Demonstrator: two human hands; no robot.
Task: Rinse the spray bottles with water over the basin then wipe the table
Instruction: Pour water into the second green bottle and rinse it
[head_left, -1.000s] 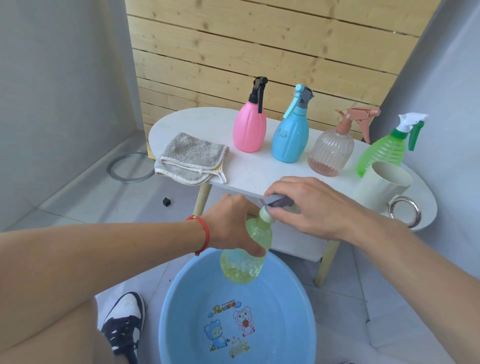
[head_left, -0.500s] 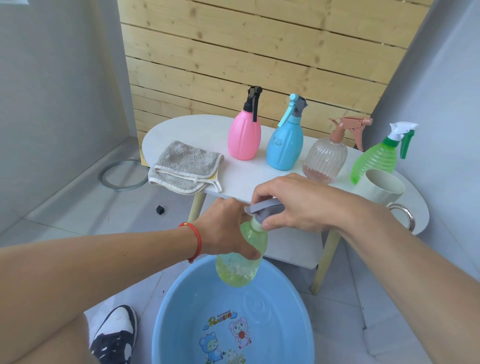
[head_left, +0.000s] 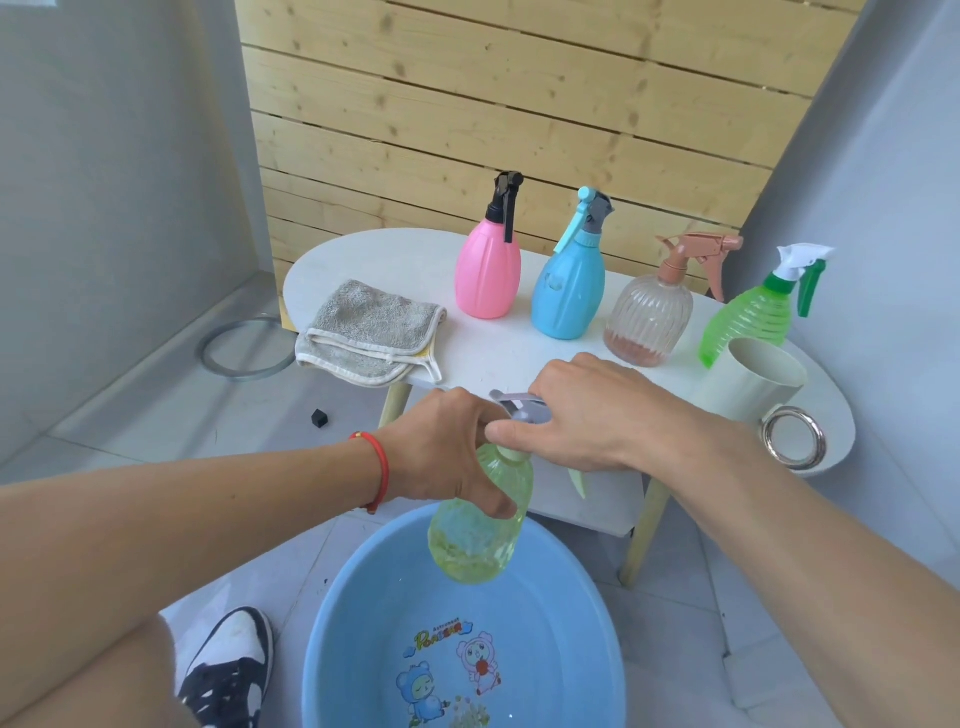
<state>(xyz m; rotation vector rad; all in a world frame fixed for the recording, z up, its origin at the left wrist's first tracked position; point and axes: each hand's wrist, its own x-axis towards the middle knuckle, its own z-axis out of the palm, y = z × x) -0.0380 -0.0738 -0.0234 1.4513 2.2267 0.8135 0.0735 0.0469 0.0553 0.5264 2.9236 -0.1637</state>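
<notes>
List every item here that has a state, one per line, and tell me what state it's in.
yellow-green bottle: held over basin, sprayer on
left hand: grips bottle body
right hand: grips sprayer head
basin: on floor, looks dry
cloth: folded, unused
pink bottle: upright, capped
blue bottle: upright, capped
cup: tilted

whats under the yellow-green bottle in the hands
The blue basin sits directly below the yellow-green bottle, cartoon print on its floor. Whether it holds water can't be told; its near part is out of frame.
</notes>
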